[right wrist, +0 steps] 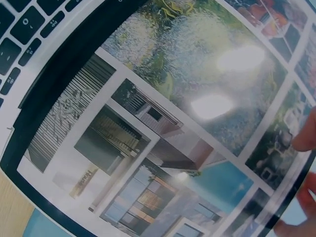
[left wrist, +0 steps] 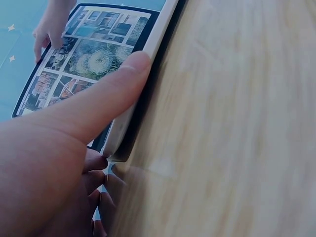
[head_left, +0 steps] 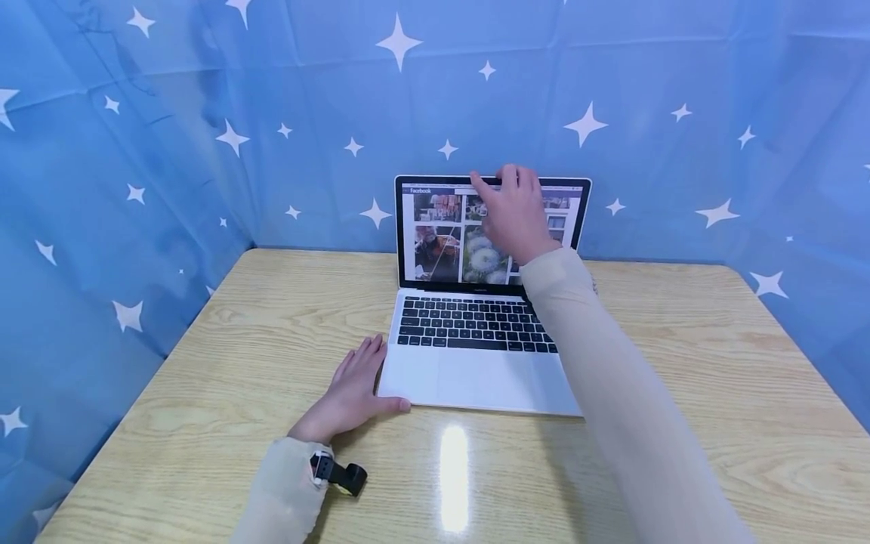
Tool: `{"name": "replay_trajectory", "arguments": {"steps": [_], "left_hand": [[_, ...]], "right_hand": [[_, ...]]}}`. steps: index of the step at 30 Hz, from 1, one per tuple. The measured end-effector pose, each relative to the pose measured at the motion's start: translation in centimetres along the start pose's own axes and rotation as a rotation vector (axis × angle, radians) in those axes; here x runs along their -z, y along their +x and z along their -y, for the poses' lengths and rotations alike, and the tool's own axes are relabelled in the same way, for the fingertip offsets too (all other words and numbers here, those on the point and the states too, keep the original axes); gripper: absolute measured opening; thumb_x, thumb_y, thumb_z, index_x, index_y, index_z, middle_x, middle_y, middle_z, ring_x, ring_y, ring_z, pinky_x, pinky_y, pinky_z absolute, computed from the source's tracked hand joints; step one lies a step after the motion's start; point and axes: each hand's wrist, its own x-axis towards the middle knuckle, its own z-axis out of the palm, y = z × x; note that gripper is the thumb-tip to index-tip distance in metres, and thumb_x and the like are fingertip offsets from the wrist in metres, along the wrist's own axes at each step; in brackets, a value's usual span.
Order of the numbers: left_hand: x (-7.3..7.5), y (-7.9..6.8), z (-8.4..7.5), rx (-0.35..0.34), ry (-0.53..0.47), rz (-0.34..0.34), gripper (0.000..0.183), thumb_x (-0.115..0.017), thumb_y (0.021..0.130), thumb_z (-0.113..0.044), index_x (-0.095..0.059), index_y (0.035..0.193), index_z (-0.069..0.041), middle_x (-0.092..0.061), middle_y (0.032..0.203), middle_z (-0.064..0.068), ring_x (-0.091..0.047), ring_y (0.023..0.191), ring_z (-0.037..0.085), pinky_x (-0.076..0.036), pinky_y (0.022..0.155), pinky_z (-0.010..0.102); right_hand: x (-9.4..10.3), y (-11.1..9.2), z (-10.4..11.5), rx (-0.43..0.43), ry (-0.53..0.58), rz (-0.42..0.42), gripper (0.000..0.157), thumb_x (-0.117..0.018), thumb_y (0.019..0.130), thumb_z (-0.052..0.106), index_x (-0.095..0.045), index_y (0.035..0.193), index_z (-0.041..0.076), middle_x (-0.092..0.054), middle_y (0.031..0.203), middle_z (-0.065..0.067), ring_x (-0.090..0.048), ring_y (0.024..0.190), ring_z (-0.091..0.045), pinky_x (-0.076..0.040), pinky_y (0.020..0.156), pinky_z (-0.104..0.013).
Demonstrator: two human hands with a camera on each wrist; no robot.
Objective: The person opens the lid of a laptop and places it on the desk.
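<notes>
A silver laptop (head_left: pixel 469 385) stands unfolded on the table, its lit screen (head_left: pixel 438 253) showing a page of photos headed "Facebook". My right hand (head_left: pixel 514 215) grips the top edge of the lid near its middle, thumb on the screen side and fingers over the rim. Part of those fingers (right wrist: pixel 301 212) shows at the right border of the right wrist view. My left hand (head_left: pixel 350 397) rests at the front left corner of the base. Its thumb (left wrist: pixel 116 86) lies on the front edge, and the other fingers extend along the left side. My right forearm covers part of the keyboard.
The light wood table (head_left: pixel 224 363) has rounded far corners. A blue cloth (head_left: pixel 326 83) with white stars hangs behind it and on both sides. On my left wrist sits a black strap (head_left: pixel 333 470) with a small dark device. A bright light reflection lies in front of the laptop.
</notes>
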Motion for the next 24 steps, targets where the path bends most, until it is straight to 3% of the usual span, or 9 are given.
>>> {"name": "replay_trajectory", "arguments": {"steps": [7, 14, 24], "left_hand": [[0.0, -0.1, 0.0, 0.008, 0.002, 0.012, 0.111, -0.059, 0.064, -0.069, -0.015, 0.142, -0.005, -0.006, 0.148, 0.008, 0.000, 0.135, 0.022, 0.002, 0.107, 0.041], [0.1, -0.1, 0.0, 0.010, -0.002, -0.001, 0.111, -0.060, 0.063, -0.069, -0.016, 0.142, -0.004, -0.008, 0.148, 0.009, 0.000, 0.135, 0.022, 0.002, 0.107, 0.041], [0.1, -0.2, 0.0, 0.002, 0.013, -0.007, 0.111, -0.059, 0.063, -0.069, -0.016, 0.142, -0.004, -0.008, 0.148, 0.009, 0.000, 0.135, 0.022, 0.002, 0.107, 0.041]], "right_hand": [[0.3, 0.3, 0.0, 0.006, -0.023, 0.026, 0.061, -0.053, 0.085, 0.017, -0.030, 0.141, 0.023, -0.036, 0.116, -0.023, -0.033, 0.110, -0.039, -0.021, 0.100, -0.053], [0.3, 0.9, 0.0, -0.008, -0.026, 0.090, 0.068, -0.057, 0.083, 0.024, -0.025, 0.142, 0.023, -0.034, 0.119, -0.023, -0.029, 0.114, -0.040, -0.016, 0.102, -0.053], [-0.2, 1.4, -0.2, -0.043, -0.002, 0.122, 0.066, -0.057, 0.084, 0.026, -0.025, 0.142, 0.024, -0.033, 0.119, -0.023, -0.030, 0.112, -0.040, -0.015, 0.102, -0.053]]}}
